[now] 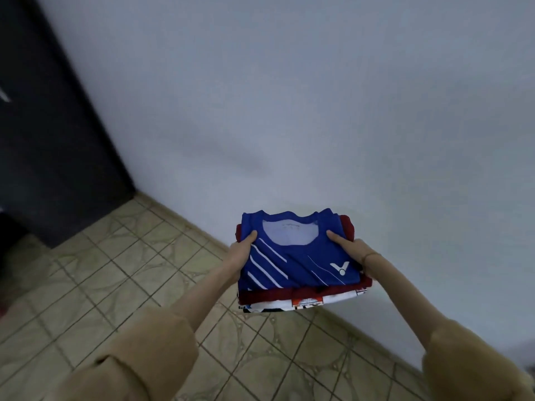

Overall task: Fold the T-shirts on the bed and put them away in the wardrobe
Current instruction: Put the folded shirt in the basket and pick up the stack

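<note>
Stack of folded T-shirts held in mid-air over the floor, near centre-right of the view, just in front of the wall. Not on any surface.

Top layer: blue folded T-shirt with white diagonal stripes and a white V logo, collar facing far. Under it a dark red folded T-shirt, edges sticking out left, right and near. Bottom: white folded T-shirt with orange and dark print, only its near edge visible.

Left hand: grip clamped on the stack's left edge, thumb on top of the blue shirt, fingers hidden underneath.
Right hand: same on the right edge, thumb on top near the collar, fingers out of sight under the stack.

Both forearms bare, beige sleeves pushed up near the elbows.

Surroundings: pale grey-blue plain wall fills the far and right side. Beige square-tiled floor with curved pattern on the near left. Dark, near-black tall cabinet panel at far left, standing on the floor against the wall. Frame slightly motion-blurred.
</note>
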Tool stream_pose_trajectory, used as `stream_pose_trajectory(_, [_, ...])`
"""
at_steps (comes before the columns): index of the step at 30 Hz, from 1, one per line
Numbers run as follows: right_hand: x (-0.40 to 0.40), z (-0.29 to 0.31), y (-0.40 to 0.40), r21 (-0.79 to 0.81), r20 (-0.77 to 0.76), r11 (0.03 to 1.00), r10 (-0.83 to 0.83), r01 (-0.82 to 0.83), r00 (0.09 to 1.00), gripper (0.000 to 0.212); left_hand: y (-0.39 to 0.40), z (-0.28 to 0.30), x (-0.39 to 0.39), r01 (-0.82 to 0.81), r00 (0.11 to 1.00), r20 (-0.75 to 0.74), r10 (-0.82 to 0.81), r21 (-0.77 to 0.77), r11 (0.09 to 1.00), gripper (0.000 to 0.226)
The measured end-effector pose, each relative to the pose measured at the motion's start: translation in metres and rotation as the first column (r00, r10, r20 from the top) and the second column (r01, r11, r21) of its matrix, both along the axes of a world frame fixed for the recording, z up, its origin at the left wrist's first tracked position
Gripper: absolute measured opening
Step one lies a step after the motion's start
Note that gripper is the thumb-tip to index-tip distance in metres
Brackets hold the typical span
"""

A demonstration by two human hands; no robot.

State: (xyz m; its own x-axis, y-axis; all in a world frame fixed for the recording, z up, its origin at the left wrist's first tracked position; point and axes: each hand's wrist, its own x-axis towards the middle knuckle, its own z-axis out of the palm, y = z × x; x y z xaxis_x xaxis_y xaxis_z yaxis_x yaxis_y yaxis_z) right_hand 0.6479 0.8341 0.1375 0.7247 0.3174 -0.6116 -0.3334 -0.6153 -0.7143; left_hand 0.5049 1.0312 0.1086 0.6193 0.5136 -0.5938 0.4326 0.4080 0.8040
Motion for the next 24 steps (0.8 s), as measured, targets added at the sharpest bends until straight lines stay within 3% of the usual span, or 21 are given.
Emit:
stream_pose_trajectory(10, [-0.016, -0.002, 0.299, 0.064, -0.046, 0.928, 0.370, -0.367, 0.928, 0.063, 0.230, -0.004, -0.078, -0.393, 0.919, -0.006, 0.393, 0.029, 0.919, 0.057])
stream_pose_trajectory(17, [-0.048, 0.008, 0.524, 0.028, -0.019, 0.809, 0.588, -0.588, 0.808, 0.067, 0.399, -0.001, -0.135, -0.658, 0.753, -0.018, 0.658, 0.004, 0.753, 0.058])
stream_pose_trajectory(24, [-0.119, 0.006, 0.710, -0.010, 0.002, 0.665, 0.746, -0.746, 0.665, 0.070, 0.536, -0.022, -0.211, -0.811, 0.585, -0.055, 0.809, -0.031, 0.584, 0.062])
